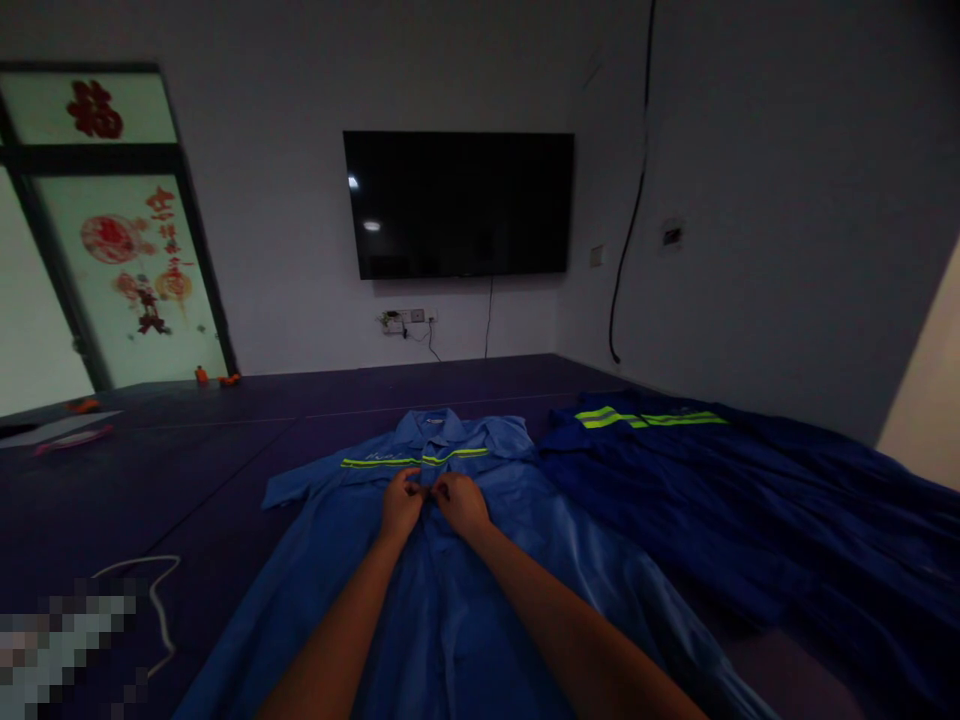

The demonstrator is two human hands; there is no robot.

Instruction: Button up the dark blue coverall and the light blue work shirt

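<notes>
A blue work shirt with yellow-green reflective stripes lies spread face up, its collar pointing away from me. My left hand pinches the front edge of the shirt just below the chest stripe. Close beside it, my right hand pinches the same front opening, the fingertips of both nearly meeting. Whether a button sits between the fingers is too dark and small to make out. Below the hands the front opening runs down between my forearms.
A darker blue garment with similar stripes lies to the right, against the wall. A white cable curls on the purple surface at left. Beyond are a wall-mounted television, a hanging black cable and a door with red decorations.
</notes>
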